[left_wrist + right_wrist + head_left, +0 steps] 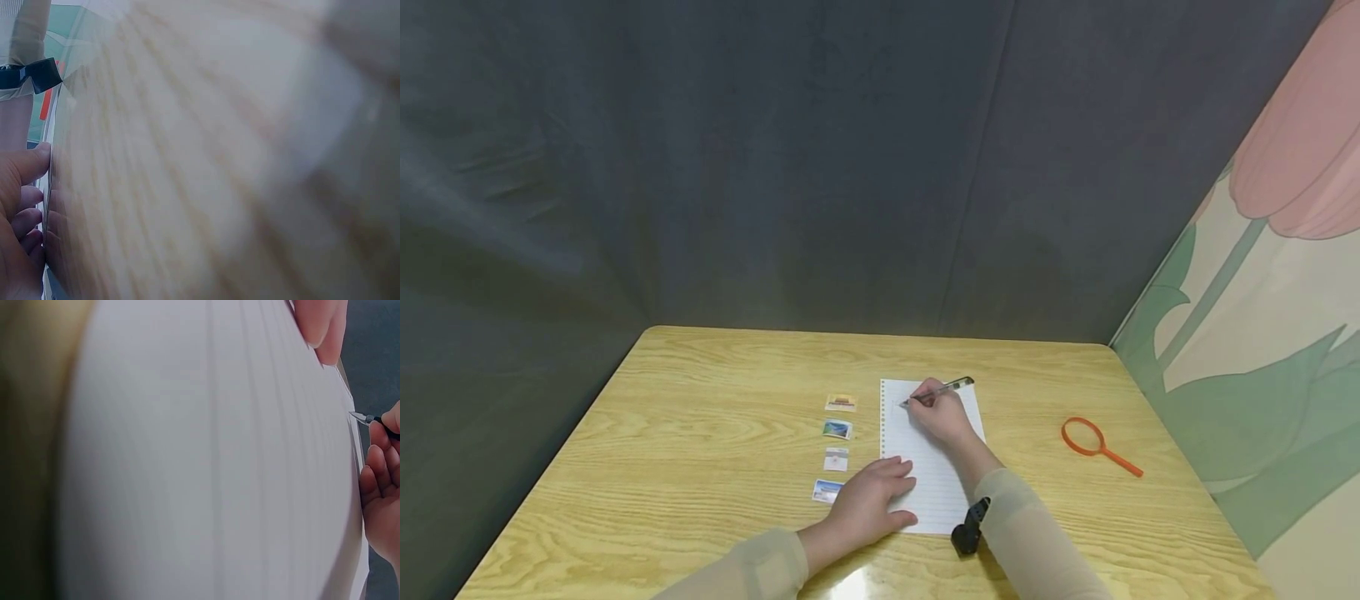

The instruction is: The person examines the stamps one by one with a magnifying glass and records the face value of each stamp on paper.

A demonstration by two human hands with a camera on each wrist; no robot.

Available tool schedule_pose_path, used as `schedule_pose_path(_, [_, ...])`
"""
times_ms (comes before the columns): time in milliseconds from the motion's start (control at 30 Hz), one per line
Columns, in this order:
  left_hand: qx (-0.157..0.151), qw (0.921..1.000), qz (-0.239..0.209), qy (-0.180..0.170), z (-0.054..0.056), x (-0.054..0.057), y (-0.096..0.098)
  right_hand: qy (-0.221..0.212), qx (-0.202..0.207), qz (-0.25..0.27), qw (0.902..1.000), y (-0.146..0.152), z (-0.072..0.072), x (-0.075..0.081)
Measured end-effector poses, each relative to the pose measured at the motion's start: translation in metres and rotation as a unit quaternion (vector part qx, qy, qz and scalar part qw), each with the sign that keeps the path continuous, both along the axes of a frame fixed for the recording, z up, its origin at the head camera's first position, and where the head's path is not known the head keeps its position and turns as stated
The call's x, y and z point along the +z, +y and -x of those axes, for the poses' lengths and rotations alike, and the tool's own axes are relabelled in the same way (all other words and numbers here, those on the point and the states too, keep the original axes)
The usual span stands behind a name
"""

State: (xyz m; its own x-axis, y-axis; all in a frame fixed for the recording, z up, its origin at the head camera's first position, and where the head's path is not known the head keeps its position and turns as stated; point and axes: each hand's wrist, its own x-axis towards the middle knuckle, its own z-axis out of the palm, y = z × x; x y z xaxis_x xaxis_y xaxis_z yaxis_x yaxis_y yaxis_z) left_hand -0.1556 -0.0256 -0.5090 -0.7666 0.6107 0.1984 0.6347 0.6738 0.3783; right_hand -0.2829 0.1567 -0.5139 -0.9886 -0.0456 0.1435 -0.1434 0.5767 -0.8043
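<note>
A sheet of lined paper (928,492) with punched holes down its left edge lies on the wooden table. My right hand (946,417) pinches a pen (958,384) with its tip at the upper left of the sheet, where faint marks show. In the right wrist view the pen's pointed tip (357,416) meets the paper. My left hand (868,504) rests flat on the sheet's lower left part, fingers spread. Four-sided stamp-like pictures stand in a column left of the sheet: a yellow one (841,402), a blue-green one (837,429), a pale one (836,459) and a blue one (826,491), partly behind the left hand.
An orange magnifying glass (1102,450) lies on the table (700,433) to the right. A dark curtain (820,167) hangs behind the table, and a wall with a tulip pattern (1285,367) stands at the right. A black wrist camera (967,533) sits by the right sleeve.
</note>
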Motion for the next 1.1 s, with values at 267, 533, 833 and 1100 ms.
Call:
schedule_pose_path(267, [0.0,1.0,-0.001,0.008,0.0001,-0.0008,0.0004,-0.019,0.021,0.001,0.9996,0.0033,-0.0041,0.0043])
schedule_pose_path(533, [0.001,1.0,-0.001,0.003,-0.0004,-0.0002,0.0,-0.017,0.043,0.004,0.9989,0.003,-0.0054,0.0015])
schedule_pose_path(833, [0.004,1.0,-0.004,-0.003,-0.0012,0.001,0.0006,-0.001,-0.019,0.021,0.9996,-0.0007,-0.0032,-0.0011])
schedule_pose_path(1100, [0.005,1.0,-0.006,-0.003,-0.0005,0.0002,0.0002,0.005,-0.018,0.002,0.9998,-0.0051,-0.001,-0.0002])
